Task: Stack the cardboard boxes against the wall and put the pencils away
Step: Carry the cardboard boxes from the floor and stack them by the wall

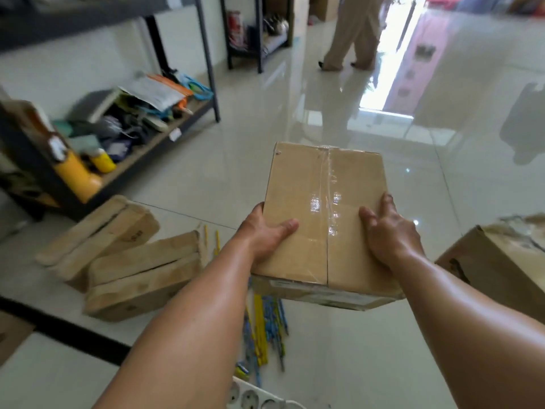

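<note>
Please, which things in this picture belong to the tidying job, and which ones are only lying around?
For the job:
- taped box, held by the left hand and the right hand
- boxes on the floor
- torn box
- pencils on the floor

Just lying about:
- shelf with its clutter
- yellow bottle
- power strip
- person in the background

Glossy pale tiled floor (339, 113) mirrors daylight from a bright doorway (396, 33) far beyond the fingers (387, 203). Up and left of the fingers, 2 dark metal frames, a cluttered nearer rack (210, 69) and a farther rack (259, 45), stand along a white wall (177, 39).
</note>
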